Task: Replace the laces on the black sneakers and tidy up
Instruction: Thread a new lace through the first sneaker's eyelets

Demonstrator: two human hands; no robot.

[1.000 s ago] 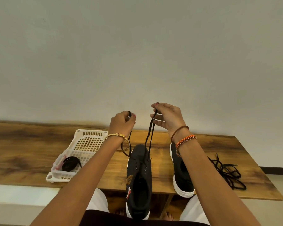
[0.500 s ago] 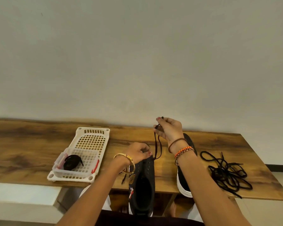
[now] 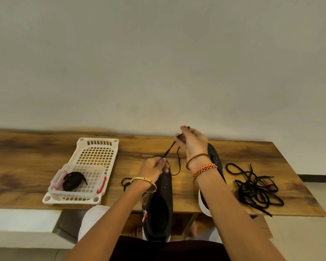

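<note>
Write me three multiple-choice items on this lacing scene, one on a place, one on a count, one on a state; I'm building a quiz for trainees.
1. Where does the loose tangle of black laces lie?
A. in the white basket
B. on the table, right of both sneakers
C. on the floor

2. How many black sneakers are in view?
A. one
B. two
C. three

3. What is the right hand doing?
A. resting flat on the table
B. gripping the basket
C. pinching a lace end held up above the sneaker

Answers:
1 B, the tangle sits on bare wood at the table's right end.
2 B, one sneaker under the left hand, another behind the right forearm.
3 C, its fingers hold the lace raised.
</note>
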